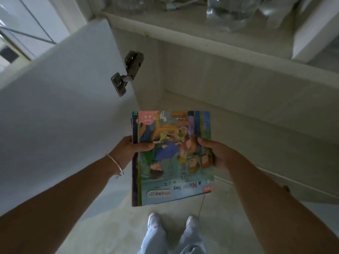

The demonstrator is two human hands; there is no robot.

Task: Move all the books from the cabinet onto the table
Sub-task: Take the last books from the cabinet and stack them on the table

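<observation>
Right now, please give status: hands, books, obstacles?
Left hand and right hand grip book stack. Stack outside cabinet. Open door at left.

colourful picture books (174, 158), stacked flat, held

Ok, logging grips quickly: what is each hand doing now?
Left hand: holding the books by their left edge.
Right hand: holding their right edge.

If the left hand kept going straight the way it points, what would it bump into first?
Probably the cabinet's back wall. The left hand, gripping the books, points into the open lower compartment, where nothing visible blocks it; depth is unclear.
</observation>
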